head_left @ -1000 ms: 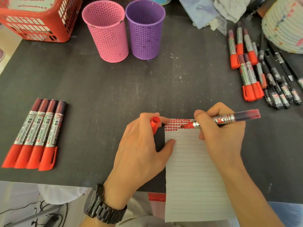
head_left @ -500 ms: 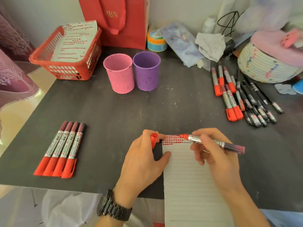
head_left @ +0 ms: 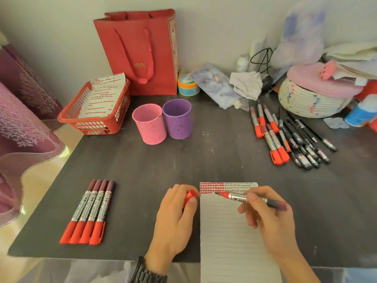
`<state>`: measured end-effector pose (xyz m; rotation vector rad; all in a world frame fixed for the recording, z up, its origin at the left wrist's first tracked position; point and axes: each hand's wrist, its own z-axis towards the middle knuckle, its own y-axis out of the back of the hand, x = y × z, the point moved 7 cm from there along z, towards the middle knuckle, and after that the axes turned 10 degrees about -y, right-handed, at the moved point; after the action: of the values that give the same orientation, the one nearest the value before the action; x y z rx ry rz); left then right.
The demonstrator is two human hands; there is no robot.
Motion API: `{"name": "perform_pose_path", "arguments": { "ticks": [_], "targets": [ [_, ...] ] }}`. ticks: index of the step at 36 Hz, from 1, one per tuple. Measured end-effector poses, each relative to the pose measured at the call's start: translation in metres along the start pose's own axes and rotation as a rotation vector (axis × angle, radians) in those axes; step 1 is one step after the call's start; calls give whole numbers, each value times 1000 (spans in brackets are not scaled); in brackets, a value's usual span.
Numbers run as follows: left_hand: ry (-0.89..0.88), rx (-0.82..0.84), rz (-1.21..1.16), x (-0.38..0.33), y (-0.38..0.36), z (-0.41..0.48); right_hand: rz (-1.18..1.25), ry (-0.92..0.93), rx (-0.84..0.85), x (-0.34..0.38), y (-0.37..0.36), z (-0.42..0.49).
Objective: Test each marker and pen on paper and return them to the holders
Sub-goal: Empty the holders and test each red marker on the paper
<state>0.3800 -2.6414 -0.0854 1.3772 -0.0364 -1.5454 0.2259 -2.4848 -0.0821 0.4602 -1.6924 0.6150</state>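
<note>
My right hand (head_left: 267,217) pinches an uncapped red marker (head_left: 234,196), tip pointing left just over the top of the lined paper (head_left: 230,237). Red dashes fill the paper's top strip. My left hand (head_left: 175,217) holds the marker's red cap (head_left: 190,196) beside the paper's left edge. Several capped red markers (head_left: 89,211) lie in a row at the front left. More red markers (head_left: 271,137) and black pens (head_left: 306,144) lie at the right. The pink holder (head_left: 149,124) and the purple holder (head_left: 177,119) stand side by side further back.
A red basket (head_left: 95,119) holding marked paper sits at the back left on the dark table (head_left: 183,160), a red gift bag (head_left: 142,54) behind it. A woven basket (head_left: 310,101) and cloths crowd the back right. The table's left edge drops to the floor.
The marker tip has lifted off the red dashes and swung lower over the paper. My left thumb has left the paper and closed on the cap. The view has tilted up.
</note>
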Motion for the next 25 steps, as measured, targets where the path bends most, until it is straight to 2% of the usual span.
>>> {"name": "perform_pose_path", "arguments": {
  "ticks": [9, 17, 25],
  "targets": [
    [-35, 96, 152, -3, -9, 4, -44, -38, -86, 4, -3, -3],
    [85, 46, 52, 10, -9, 2, -35, -45, -86, 4, -1, -4],
    [-32, 68, 112, -3, -5, 4, -62, -35, -41, 5, -4, -5]
  ]
}}
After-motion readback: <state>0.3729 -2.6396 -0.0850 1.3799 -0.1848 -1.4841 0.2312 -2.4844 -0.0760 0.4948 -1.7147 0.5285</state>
